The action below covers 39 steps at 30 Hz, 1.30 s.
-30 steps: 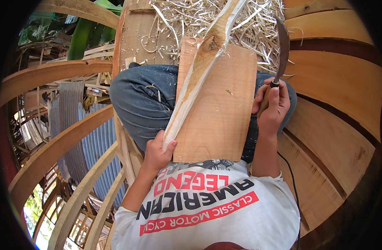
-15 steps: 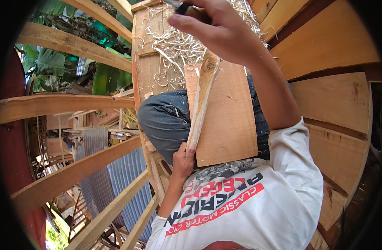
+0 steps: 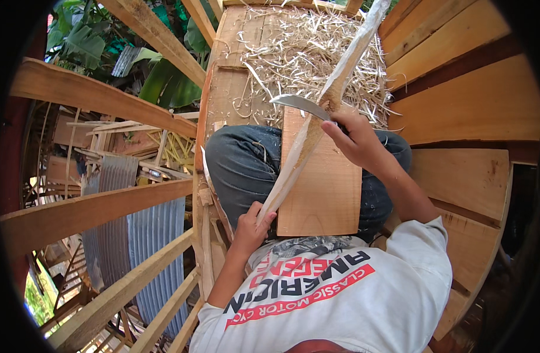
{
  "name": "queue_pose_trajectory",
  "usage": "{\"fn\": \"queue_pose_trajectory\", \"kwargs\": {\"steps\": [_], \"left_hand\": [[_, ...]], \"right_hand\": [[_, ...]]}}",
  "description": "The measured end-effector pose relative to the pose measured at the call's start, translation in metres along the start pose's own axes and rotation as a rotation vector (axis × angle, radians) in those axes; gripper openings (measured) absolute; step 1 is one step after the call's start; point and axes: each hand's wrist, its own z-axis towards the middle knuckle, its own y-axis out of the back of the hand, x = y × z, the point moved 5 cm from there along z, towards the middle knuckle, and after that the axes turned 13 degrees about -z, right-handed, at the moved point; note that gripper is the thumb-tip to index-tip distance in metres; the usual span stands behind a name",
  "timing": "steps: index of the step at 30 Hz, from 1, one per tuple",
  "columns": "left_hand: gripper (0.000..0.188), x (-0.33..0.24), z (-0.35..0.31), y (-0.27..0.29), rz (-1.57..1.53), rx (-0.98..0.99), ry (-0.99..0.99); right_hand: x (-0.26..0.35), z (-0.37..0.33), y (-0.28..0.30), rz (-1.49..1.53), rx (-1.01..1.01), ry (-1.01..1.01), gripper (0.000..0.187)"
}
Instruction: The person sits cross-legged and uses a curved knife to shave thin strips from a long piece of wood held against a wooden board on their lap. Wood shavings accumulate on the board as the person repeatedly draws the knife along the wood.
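Observation:
My left hand (image 3: 252,228) is closed round the near end of a long, pale, roughly carved wooden piece (image 3: 293,162). The piece slants away to the upper right, with its far end at the picture's top edge. A curved-blade knife (image 3: 302,103) is gripped in my right hand (image 3: 353,140), which is over the middle of the piece. Its blade points left across the wood; whether the edge bites into it I cannot tell. Under the piece, a flat wooden board (image 3: 323,200) lies across my lap between my bent knees.
Thin wood shavings (image 3: 317,47) lie heaped over the plank platform (image 3: 220,88) beyond my knees. Wooden slats (image 3: 105,206) rail the left side, with corrugated sheets (image 3: 155,259) below them. Wooden panels (image 3: 464,182) stand close on the right.
My right hand has come down and nearer with the knife, onto the middle of the wooden piece. The piece's far part now shows reaching up right. My left hand keeps its grip.

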Motion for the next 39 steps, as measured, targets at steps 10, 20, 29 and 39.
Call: {"fn": "queue_pose_trajectory", "kwargs": {"steps": [10, 20, 29, 39], "left_hand": [[0.035, 0.004, 0.004, 0.003, -0.070, -0.002, 0.169], [0.037, 0.000, 0.009, -0.001, 0.008, -0.018, 0.139], [0.036, -0.001, 0.011, 0.003, -0.009, 0.014, 0.172], [0.037, 0.007, 0.009, 0.002, -0.017, -0.009, 0.164]], "right_hand": [[-0.034, -0.080, -0.063, -0.389, 0.075, -0.175, 0.045], [-0.038, -0.049, -0.066, -0.569, 0.098, -0.142, 0.048], [-0.051, -0.036, -0.067, -0.683, 0.023, -0.061, 0.056], [-0.094, -0.014, -0.033, -0.883, -0.102, -0.299, 0.060]]}}
